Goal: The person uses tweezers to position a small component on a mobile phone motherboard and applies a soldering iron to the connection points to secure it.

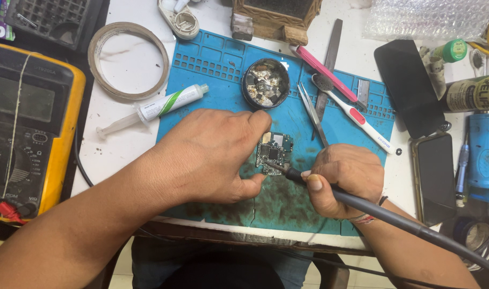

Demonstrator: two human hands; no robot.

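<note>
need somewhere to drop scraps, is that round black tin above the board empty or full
Nearly full. The round black tin, lid off on the blue mat, is heaped with silvery metal scraps close to its rim.

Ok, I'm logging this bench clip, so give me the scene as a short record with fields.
left hand: left hand steadies the circuit board on the blue mat
right hand: right hand holds the soldering iron, tip on the board
behind board: round tin of scraps, tweezers, syringe
left side: yellow meter, tape roll
right side: two phones
</note>
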